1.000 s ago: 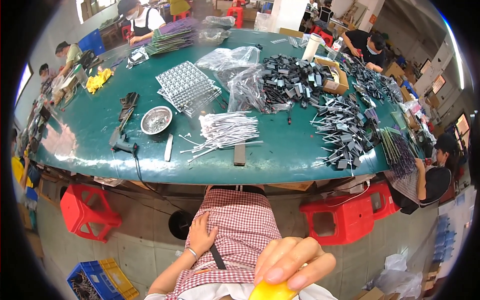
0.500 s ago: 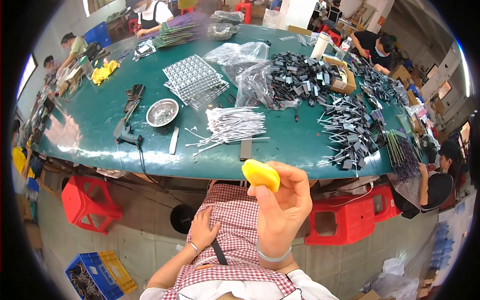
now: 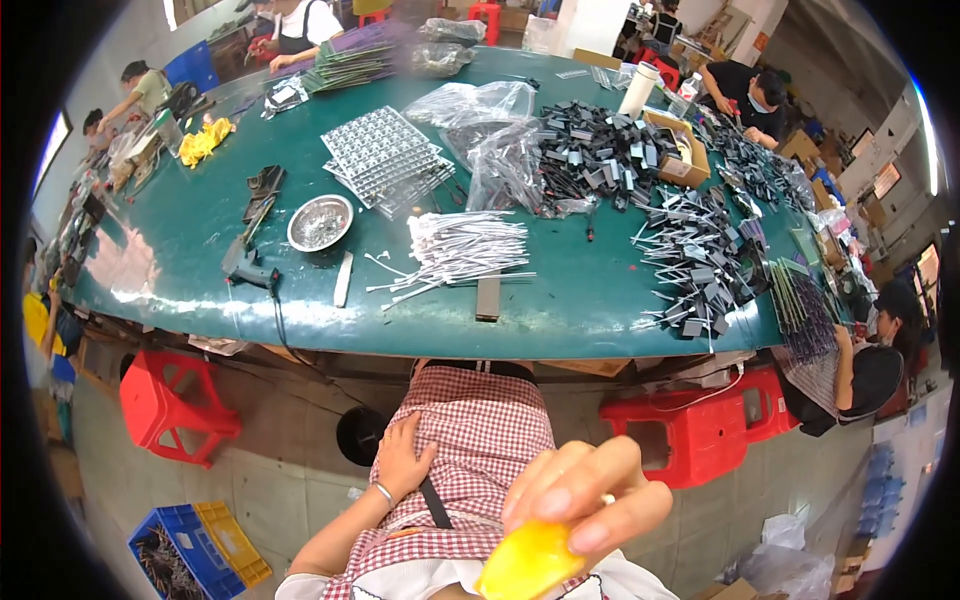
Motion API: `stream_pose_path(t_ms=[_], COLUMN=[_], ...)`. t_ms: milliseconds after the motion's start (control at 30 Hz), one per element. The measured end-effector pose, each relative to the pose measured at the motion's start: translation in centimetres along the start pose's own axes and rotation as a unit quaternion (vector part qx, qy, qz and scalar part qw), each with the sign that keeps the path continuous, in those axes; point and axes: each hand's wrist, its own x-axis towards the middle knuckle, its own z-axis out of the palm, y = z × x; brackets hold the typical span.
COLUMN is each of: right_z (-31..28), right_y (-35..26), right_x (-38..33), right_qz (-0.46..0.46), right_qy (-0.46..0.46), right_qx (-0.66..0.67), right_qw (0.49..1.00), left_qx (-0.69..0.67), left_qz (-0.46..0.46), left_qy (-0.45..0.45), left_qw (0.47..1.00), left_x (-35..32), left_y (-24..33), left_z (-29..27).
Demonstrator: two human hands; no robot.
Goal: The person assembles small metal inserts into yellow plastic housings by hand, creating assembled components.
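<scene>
My right hand (image 3: 590,490) grips a smooth, rounded yellow piece (image 3: 528,560) that looks like fruit; its exact kind does not show. Thumb and fingers close on its upper end, low in the view and near my chest. On my lap, my left hand (image 3: 404,458) lies flat on the red-and-white checked apron (image 3: 490,420), fingers stretched out and holding nothing. Ahead on the green table (image 3: 400,335) lies a heap of white cable-like strands (image 3: 470,250), with a small grey block (image 3: 488,298) in front of it.
Left on the table are a hot glue gun (image 3: 250,265) and a metal bowl (image 3: 320,222). Heaped dark parts (image 3: 690,260) cover the right side. Red stools (image 3: 175,405) and a blue crate (image 3: 180,550) stand on the floor. Other people work around the table.
My right hand has come down and toward my body with the yellow piece, turning as it moved. My left hand has stayed on the apron.
</scene>
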Motion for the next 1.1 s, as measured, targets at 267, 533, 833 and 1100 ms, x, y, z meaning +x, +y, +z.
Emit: stream_pose_path(t_ms=[267, 533, 833, 1100], right_z=[1.0, 4.1, 5.4, 5.6], right_y=[0.1, 1.1, 3.4, 4.0], right_x=[0.2, 1.5, 0.5, 1.3], right_qz=[0.015, -0.013, -0.010, 0.002], right_qy=[-0.010, -0.053, -0.078, -0.108], right_qx=[-0.018, 0.033, 0.055, 0.108], right_qw=[1.000, 0.998, 0.995, 0.988], left_qx=[-0.002, -0.003, 0.013, -0.003], left_qz=[-0.009, -0.005, -0.011, 0.005], left_qy=[-0.005, -0.007, 0.009, 0.022], left_qw=[1.000, 1.000, 1.000, 1.000], left_x=[0.0, 0.0, -0.5, -0.3], left_y=[0.1, 0.3, 0.0, -0.5], left_z=[-0.1, -0.4, 0.1, 0.2])
